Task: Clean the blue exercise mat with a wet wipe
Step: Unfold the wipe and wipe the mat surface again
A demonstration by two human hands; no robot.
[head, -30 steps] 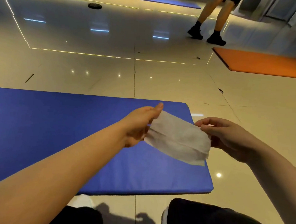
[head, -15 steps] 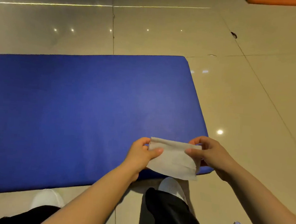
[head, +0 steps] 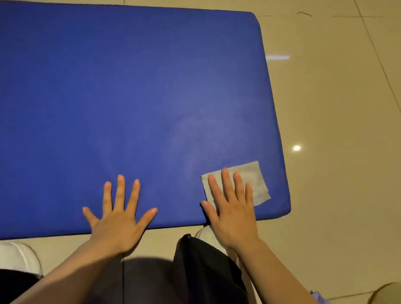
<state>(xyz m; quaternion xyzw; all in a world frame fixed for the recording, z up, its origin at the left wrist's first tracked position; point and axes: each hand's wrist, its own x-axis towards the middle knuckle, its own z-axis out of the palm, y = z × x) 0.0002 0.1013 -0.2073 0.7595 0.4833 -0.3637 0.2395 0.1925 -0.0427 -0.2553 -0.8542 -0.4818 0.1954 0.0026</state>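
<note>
On a glossy beige tiled floor (head: 339,114) with dark grout lines and small bright light reflections lies the blue exercise mat (head: 128,87), a thick rectangular pad with rounded corners, its right end in view. Its surface is smooth, with a paler sheen near the right end. Near the mat's near right corner the wet wipe (head: 255,179) lies flat, a pale grey folded square. The right hand (head: 232,206) presses it with straight, spread fingers. The left hand (head: 119,215) rests flat on the mat's near edge, fingers splayed, holding nothing. Below, dark trousers (head: 198,270) and a white shoe (head: 7,257) show.
</note>
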